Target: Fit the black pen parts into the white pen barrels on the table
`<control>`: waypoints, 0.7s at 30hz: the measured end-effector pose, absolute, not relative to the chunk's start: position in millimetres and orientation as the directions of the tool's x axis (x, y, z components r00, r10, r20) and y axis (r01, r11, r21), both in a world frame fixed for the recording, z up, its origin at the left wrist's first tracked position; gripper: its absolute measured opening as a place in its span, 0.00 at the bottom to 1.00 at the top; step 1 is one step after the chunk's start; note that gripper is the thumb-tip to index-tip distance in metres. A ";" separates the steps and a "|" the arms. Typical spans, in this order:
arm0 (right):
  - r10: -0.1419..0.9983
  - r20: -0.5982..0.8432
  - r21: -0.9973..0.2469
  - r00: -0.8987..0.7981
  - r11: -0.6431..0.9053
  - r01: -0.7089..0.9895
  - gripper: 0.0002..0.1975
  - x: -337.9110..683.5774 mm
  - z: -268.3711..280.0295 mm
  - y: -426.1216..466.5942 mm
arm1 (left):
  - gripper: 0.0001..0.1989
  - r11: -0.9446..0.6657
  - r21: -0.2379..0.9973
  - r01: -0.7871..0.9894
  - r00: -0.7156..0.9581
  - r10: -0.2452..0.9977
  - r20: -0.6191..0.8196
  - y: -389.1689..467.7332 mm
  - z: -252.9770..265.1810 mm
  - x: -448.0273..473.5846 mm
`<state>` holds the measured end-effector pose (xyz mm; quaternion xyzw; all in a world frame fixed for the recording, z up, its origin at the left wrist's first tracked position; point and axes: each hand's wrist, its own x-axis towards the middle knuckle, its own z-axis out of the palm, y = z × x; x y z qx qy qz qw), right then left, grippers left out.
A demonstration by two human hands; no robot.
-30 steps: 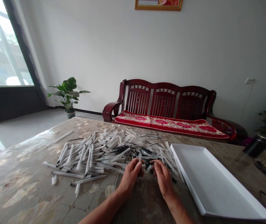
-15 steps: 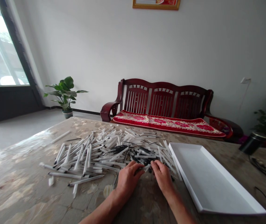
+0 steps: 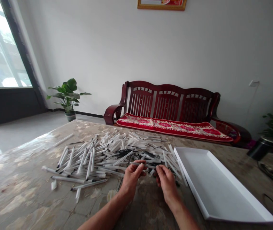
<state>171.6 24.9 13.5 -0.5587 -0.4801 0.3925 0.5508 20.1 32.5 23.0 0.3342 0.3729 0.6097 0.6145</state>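
Observation:
A slim pen point(image 3: 149, 166) with a pale barrel lies crosswise between my two hands, low over the near edge of a heap. My left hand point(image 3: 130, 180) pinches its barrel between thumb and fingers. At the pen's other end, my right hand point(image 3: 167, 182) has its fingers closed; they hide the tip. The heap of white pen parts point(image 3: 90, 159), many with dark ends, spreads just beyond and to the left of my hands. Thin black pieces point(image 3: 122, 153) lie bunched in its middle.
A shallow white box lid point(image 3: 222, 185) rests on the patterned table point(image 3: 31, 191) to the right. A black cylinder point(image 3: 261, 148) and a cable point(image 3: 269, 172) sit farther right. Behind the table stands a red wooden bench point(image 3: 170, 105); a potted plant point(image 3: 69, 95) is at the left.
The pen now shows plainly across both hands, where before only a pale, blurred bit showed between the fingers. My left hand has risen slightly and turned its thumb upward.

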 end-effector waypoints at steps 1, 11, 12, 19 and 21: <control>0.968 0.106 -0.990 0.226 0.080 0.119 0.20 170.7 13.1 24.6 | 0.23 0.034 0.858 -0.513 -0.028 0.998 -0.056 32.3 22.1 21.4; 0.959 0.205 -0.972 0.197 0.176 0.153 0.22 169.9 14.7 24.6 | 0.24 0.068 0.764 -0.642 -0.094 0.982 -0.167 37.4 14.9 22.7; 0.967 0.179 -0.976 0.184 0.151 0.155 0.23 170.4 15.0 24.7 | 0.24 0.064 0.769 -0.636 -0.098 0.982 -0.163 37.4 15.1 22.4; 0.940 0.281 -0.937 0.191 0.225 0.267 0.19 172.7 16.2 27.7 | 0.24 0.069 0.772 -0.632 -0.090 0.983 -0.162 38.4 14.7 22.3; 0.952 0.242 -0.951 0.189 0.194 0.243 0.20 172.9 16.0 27.3 | 0.24 0.066 0.764 -0.642 -0.092 0.982 -0.162 38.6 14.5 22.3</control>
